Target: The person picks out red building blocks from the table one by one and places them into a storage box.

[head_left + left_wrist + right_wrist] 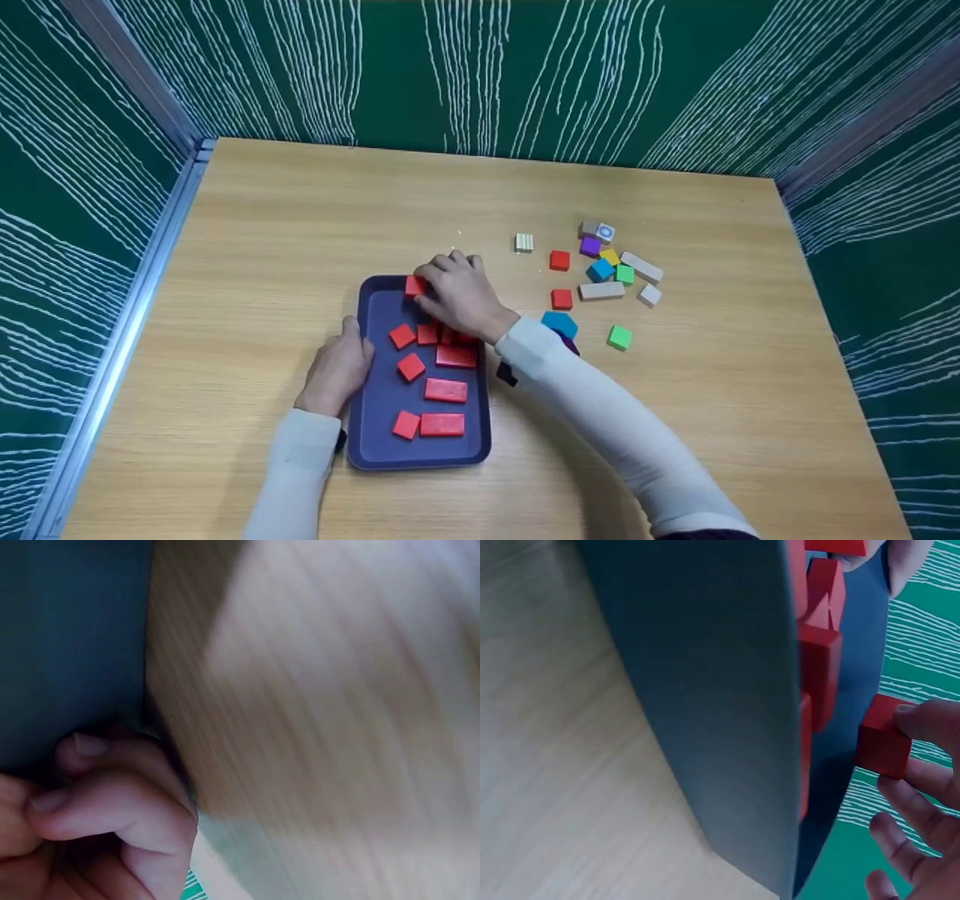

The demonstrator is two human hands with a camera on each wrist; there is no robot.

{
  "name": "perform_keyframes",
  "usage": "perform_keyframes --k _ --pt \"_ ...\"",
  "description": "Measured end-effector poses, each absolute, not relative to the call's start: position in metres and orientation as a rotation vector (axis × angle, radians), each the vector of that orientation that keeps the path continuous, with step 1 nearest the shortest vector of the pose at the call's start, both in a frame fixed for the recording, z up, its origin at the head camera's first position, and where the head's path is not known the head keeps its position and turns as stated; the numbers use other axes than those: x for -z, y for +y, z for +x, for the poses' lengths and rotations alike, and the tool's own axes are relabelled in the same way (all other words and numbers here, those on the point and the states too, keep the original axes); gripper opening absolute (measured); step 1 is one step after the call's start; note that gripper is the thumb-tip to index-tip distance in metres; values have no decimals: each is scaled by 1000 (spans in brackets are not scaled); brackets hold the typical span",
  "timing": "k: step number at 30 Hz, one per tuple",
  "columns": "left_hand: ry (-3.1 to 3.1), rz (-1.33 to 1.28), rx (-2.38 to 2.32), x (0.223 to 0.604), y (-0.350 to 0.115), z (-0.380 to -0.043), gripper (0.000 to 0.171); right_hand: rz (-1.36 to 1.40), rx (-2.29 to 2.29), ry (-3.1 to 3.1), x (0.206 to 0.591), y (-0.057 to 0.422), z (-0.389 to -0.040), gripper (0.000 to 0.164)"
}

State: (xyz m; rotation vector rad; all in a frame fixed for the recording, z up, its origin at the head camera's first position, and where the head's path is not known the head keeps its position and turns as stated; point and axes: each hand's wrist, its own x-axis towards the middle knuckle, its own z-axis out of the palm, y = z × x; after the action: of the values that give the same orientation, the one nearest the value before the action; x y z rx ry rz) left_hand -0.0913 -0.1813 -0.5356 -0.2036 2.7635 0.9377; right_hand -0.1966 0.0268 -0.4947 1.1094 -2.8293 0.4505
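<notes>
A dark blue tray (375, 450) holds several red cubes (411, 367) and red rectangular blocks (442, 424). My left hand (337, 367) grips the tray's left rim, thumb on top; the left wrist view has its curled fingers (112, 806) against the tray's side. Over the tray's far end, my right hand (459, 294) pinches a red cube (883, 742) between thumb and fingers, seen plainly in the right wrist view. That hand and its sleeve cover part of the tray's right side and some red blocks in the head view.
To the right on the wooden table (285, 202) lie two red cubes (559, 260), a striped block (523, 243), a purple block (590, 246), green cubes (619, 337), blue pieces (559, 324) and pale bars (601, 291). Green walls with white lines (390, 67) enclose the table.
</notes>
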Motion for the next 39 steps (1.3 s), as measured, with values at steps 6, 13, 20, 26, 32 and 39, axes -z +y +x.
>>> perform_keyframes --k 6,13,20,26,32,39 --pt "2740 -205 -929 534 -178 -92 27 1145 -402 -2894 507 27 -192 36" --pt "2726 -198 -915 534 -174 -93 30 1137 -377 -2936 514 29 -189 36" --pt "2751 -175 -911 535 -173 -94 33 1124 -416 -2906 510 37 -191 37" --pt "2739 -175 -906 535 -175 -93 32 1056 -565 -2857 507 63 -200 36" --pt "2728 -204 -895 534 -179 -93 30 963 -630 -2814 508 100 -217 31" --pt "2723 -197 -916 534 -180 -92 30 602 -616 -2959 515 154 -240 32"
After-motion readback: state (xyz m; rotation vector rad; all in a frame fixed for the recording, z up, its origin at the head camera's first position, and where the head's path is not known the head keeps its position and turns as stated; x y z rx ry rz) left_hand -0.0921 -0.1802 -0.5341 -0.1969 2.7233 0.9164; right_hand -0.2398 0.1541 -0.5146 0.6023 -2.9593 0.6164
